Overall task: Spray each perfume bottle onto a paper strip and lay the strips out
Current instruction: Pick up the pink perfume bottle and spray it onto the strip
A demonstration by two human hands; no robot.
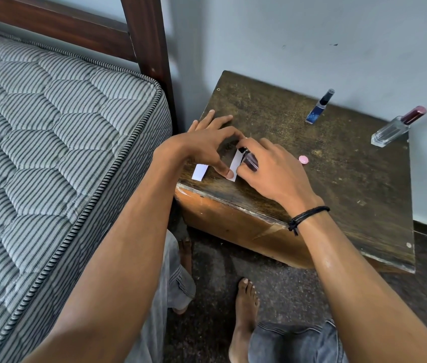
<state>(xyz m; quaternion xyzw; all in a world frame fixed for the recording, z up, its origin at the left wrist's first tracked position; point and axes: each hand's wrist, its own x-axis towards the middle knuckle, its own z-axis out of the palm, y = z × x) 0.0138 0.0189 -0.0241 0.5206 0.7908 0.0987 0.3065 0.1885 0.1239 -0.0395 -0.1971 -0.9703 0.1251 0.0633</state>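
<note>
Left hand (207, 149): spread in a wide arch, thumb tip pressing the near end of the pressed strip; it grips nothing.
Right hand (272, 169): fingers curled round a small dark bottle (249, 159), whose top lies over that strip.
Pressed strip (236, 162): flat on the wooden table (285, 121), at 8 o'clock from its middle.
Second strip (200, 172): at 9 o'clock of the first, apart from it.
Pink cap (303, 160): at 3 o'clock of the right hand.
Blue bottle (317, 107): standing at 1 o'clock of the hands.
Clear bottle (393, 129): maroon-capped, at 2 o'clock, near the wall.
</note>
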